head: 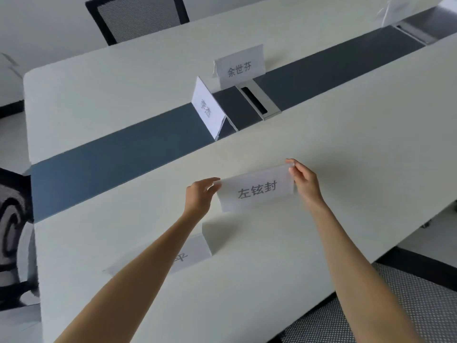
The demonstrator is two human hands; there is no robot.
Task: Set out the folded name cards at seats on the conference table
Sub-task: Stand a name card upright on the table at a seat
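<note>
I hold a white folded name card [257, 190] with grey printed characters just above the near half of the white conference table [346, 149]. My left hand [200, 195] pinches its left end and my right hand [303, 180] pinches its top right corner. Another folded card [195, 251] lies on the table under my left forearm, partly hidden. Two more cards stand by the dark centre strip: one turned sideways [207, 110] and one facing me [239, 66].
A dark blue strip [118, 154] runs along the table's middle with a metal cable hatch [258, 100]. A black mesh chair [138, 17] stands at the far side, another mesh seat [405, 305] at the near right, and a chair [12, 231] at the left end.
</note>
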